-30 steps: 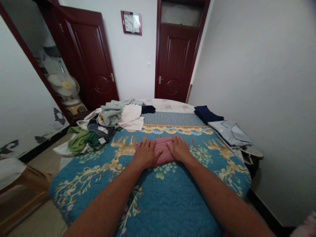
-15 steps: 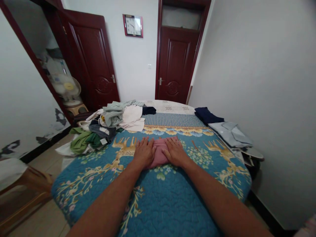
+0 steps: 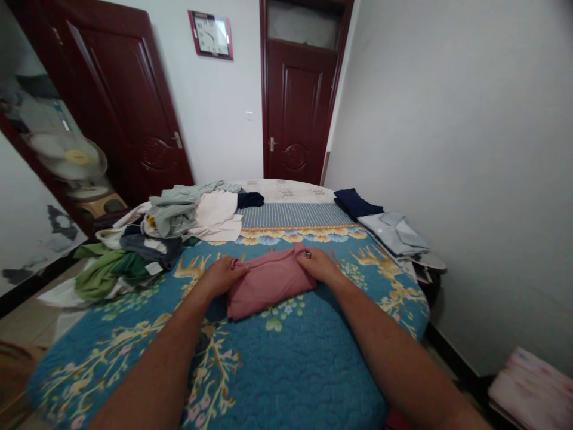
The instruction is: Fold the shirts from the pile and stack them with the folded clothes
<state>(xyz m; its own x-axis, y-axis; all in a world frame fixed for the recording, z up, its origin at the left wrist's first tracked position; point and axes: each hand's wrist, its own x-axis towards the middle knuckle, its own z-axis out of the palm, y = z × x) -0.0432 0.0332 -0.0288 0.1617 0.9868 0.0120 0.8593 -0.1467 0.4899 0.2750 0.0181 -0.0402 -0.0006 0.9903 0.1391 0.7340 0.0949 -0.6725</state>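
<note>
We see one pink garment, a soft matte knit folded into a thick, roughly rectangular pad with rounded edges, lying near the middle of the bed on a blue quilted bedspread whose stitched surface puffs in small waves and carries printed golden deer, branches and pale flowers. Both bare hands are on it: the left hand has its fingers curled and pinched on the cloth's left far corner, and the right hand grips the right far corner with bent fingers, so each hand is closed on the fabric rather than lying flat. Beyond the spread we see a striped blue band and a pale patterned sheet at the far end. On the left side of the bed sits one loose heap of clothes, crumpled and limp, in which we can count at least five colours: green, grey-blue, sage, cream and white. On the right edge lie two folded pieces, a dark navy one and, just beside it, a light grey-blue shirt with a collar, both flat and squared. We count two dark red panelled doors, glossy wood with carved ovals: one open at the left, one shut ahead. One square clock with a red frame hangs between them, and one round fan stands at the far left, blurred.
</note>
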